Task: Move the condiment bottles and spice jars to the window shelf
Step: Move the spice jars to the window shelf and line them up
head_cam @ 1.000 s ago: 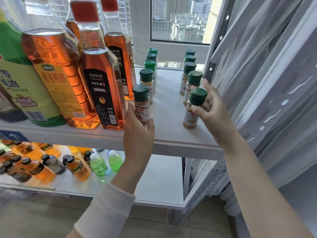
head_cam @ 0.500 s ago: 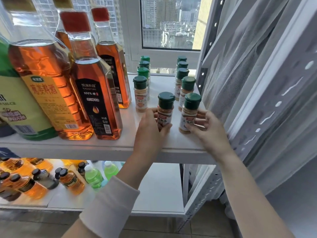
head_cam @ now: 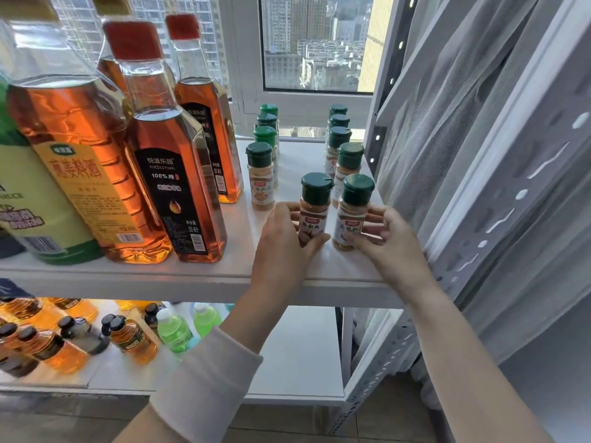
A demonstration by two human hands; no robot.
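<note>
Both grips full at the shelf's (head_cam: 192, 276) front right corner.
My left hand (head_cam: 284, 247) wraps one upright spice jar (head_cam: 315, 212), my right hand (head_cam: 387, 241) pinches its neighbour (head_cam: 351, 215) just beside it; the right row (head_cam: 350, 158) stands directly behind.

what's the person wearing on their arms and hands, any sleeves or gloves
The left arm wears an off-white long sleeve with a plain cuff ending on the forearm. The right arm shows no sleeve in view. The left hand and right hand are bare: no gloves, rings or watch visible.
</note>
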